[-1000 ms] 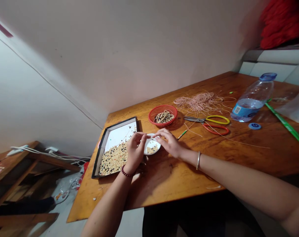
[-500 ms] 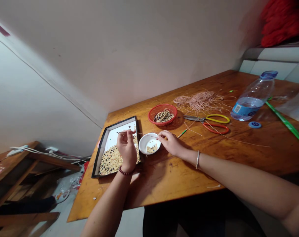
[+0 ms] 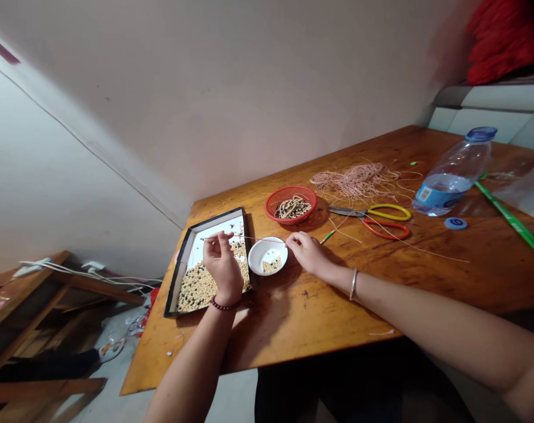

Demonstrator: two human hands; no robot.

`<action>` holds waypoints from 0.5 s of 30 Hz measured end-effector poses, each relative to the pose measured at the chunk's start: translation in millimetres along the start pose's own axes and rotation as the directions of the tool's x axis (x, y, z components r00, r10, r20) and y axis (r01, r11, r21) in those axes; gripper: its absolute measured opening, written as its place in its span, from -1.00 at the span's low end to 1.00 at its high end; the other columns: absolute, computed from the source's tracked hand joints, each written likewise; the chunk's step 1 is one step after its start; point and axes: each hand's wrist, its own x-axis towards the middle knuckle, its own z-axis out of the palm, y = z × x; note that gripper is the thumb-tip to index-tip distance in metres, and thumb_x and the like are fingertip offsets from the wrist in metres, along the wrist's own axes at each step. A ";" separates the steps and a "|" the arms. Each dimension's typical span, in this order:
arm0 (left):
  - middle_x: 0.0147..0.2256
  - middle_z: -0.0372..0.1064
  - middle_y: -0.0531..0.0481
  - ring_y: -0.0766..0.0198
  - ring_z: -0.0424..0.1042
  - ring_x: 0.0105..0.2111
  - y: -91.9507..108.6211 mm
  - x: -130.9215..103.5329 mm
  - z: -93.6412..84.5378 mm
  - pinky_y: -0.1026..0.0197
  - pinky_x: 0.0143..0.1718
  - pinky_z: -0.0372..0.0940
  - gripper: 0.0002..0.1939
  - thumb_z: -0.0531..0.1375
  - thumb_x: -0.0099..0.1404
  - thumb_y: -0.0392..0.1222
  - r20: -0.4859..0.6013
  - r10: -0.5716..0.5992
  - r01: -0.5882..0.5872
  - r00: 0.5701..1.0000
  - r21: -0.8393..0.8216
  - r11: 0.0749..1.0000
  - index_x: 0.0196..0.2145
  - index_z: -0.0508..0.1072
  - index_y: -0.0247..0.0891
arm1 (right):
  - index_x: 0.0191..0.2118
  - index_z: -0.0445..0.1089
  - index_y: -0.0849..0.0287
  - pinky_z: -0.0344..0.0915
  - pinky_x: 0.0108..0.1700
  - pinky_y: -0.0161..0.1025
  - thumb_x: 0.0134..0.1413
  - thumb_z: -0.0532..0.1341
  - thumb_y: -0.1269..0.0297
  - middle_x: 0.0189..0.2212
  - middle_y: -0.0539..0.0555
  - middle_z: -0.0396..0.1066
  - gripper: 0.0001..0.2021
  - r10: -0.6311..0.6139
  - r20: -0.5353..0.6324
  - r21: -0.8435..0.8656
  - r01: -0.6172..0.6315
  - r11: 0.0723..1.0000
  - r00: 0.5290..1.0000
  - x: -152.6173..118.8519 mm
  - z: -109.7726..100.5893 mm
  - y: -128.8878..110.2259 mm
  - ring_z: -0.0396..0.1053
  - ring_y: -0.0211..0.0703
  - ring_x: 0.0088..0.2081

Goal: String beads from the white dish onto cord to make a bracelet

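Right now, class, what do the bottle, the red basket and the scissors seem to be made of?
Bottle: glossy plastic, probably; its walls are see-through.
Red basket: likely smooth plastic, judging by its uniform colour and thin rounded rim.
Scissors: grey metal blades with a dull sheen; brightly coloured grips, perhaps plastic-coated.

Indoor light is moderate and uneven—palest on the left part of the wall (image 3: 50,153), greyer beyond a soft diagonal shadow edge. Blurred shadows lie on the wooden tabletop (image 3: 319,323), with near-black below its front edge. Wide-angle distortion tilts the plastic bottle (image 3: 447,173) at right. Beads (image 3: 198,288) look grainy; the thin thread (image 3: 267,239) is faint—barely resolved.
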 end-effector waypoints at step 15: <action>-0.33 0.41 -0.02 0.41 0.25 -0.48 5.4 7.6 -3.2 0.38 -0.51 0.12 -0.75 0.18 0.23 -0.01 -0.169 -0.039 0.018 0.985 -0.119 0.993 -0.29 0.31 -0.24 | -0.49 0.37 0.14 0.13 -0.35 -0.30 0.06 0.03 0.34 -0.47 0.04 0.42 -0.79 0.103 0.006 -0.064 -0.102 0.993 0.995 2.8 -0.9 6.0 0.30 -0.18 -0.40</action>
